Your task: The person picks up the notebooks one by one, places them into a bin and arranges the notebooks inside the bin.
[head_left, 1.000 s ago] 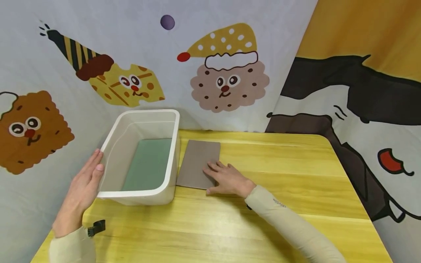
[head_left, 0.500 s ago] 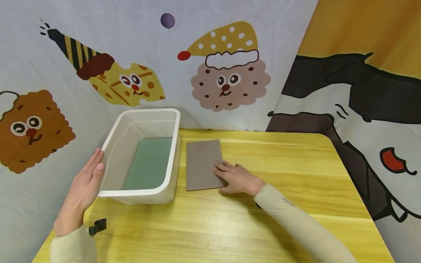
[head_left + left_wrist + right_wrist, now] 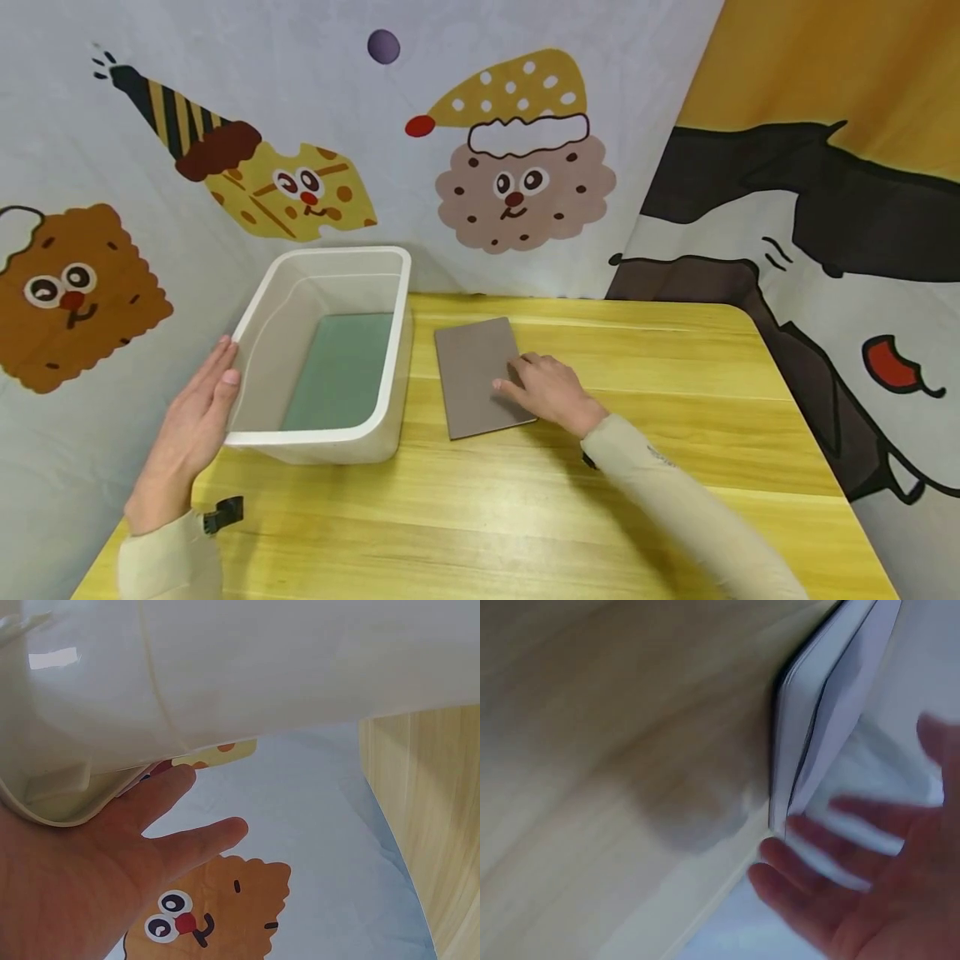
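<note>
A grey-brown notebook [image 3: 472,379] lies flat and slightly turned on the table, its pale page edges showing in the right wrist view. My right hand [image 3: 555,396] is at its right side, fingertips over that edge and thumb above the cover. The right wrist view shows the fingers spread and loosely bent beside the notebook's corner [image 3: 780,814]. To the left stands a white plastic bin [image 3: 315,437] with a flat green rectangle [image 3: 341,367] on its floor. Straight fingers of my left hand [image 3: 183,421] rest against the bin's left outer side, just under the rim.
The yellow wood-grain table [image 3: 675,375] extends to the right and front of the notebook. A cloth [image 3: 405,167] printed with cartoon figures hangs behind and along the left side. A black strap [image 3: 223,514] is at my left cuff.
The notebook has moved right, away from the bin, and turned slightly anticlockwise. My right hand has shifted right with it, and its fingers have drawn together. The left hand stays at the bin.
</note>
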{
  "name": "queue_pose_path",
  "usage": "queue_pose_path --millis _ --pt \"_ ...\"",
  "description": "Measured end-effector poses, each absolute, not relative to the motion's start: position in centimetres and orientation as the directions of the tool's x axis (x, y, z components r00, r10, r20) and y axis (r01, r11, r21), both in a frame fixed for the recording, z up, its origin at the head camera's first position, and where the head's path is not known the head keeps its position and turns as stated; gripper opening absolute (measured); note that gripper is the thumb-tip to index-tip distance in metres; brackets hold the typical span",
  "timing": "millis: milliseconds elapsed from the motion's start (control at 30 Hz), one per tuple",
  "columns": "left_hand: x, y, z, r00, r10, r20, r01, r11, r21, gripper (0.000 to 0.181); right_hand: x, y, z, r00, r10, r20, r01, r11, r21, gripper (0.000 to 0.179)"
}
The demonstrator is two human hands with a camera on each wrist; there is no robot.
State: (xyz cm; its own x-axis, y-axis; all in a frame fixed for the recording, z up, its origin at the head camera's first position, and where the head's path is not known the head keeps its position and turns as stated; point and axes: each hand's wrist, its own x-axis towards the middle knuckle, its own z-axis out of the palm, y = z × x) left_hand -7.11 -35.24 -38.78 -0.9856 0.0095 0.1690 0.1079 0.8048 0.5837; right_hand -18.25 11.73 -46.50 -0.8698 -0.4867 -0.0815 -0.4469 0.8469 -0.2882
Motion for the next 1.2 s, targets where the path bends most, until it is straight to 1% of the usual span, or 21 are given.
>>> queue_pose_path --millis 100,200,300,400,567,800,1033,1200 --pt "-7.0 -35.2 -38.8 -0.986 0.010 0.165 0.106 0.804 0.584 0.057 -18.4 10.4 -47.0 -0.921 -0.380 -0.082 -0.346 0.898 -0.272 0.083" --pt "-6.9 -35.1 -38.8 -0.987 0.010 0.160 0.103 0.804 0.586 0.057 -18.4 9.1 -47.6 -0.942 -0.316 -0.115 -0.285 0.932 -0.224 0.098" --pt "-6.8 -35.0 -38.9 -0.988 0.007 0.154 0.098 0.803 0.588 0.057 -18.2 8.1 -47.7 -0.949 -0.291 -0.123 -0.267 0.946 -0.182 0.107" --pt "-6.7 -35.0 -38.8 -0.988 0.005 0.157 0.097 0.802 0.589 0.057 -18.0 7.5 -47.4 -0.954 -0.280 -0.110 -0.260 0.952 -0.162 0.111" --pt "-6.6 -35.0 -38.5 -0.988 -0.005 0.155 0.088 0.806 0.585 0.057 -18.0 6.8 -47.0 -0.958 -0.266 -0.104 -0.241 0.949 -0.202 0.109" --pt "-6.5 -35.0 -38.3 -0.988 -0.010 0.153 0.083 0.806 0.586 0.057 -18.7 6.3 -46.7 -0.964 -0.219 -0.148 -0.177 0.951 -0.255 0.111" --pt "-6.7 -35.1 -38.5 -0.988 -0.005 0.156 0.087 0.808 0.583 0.057 -19.7 6.4 -46.6 -0.951 -0.184 -0.250 -0.104 0.948 -0.300 0.123" --pt "-6.9 -35.1 -38.6 -0.985 0.009 0.171 0.109 0.802 0.587 0.057 -20.1 6.9 -46.6 -0.946 -0.159 -0.281 -0.050 0.932 -0.360 0.129"
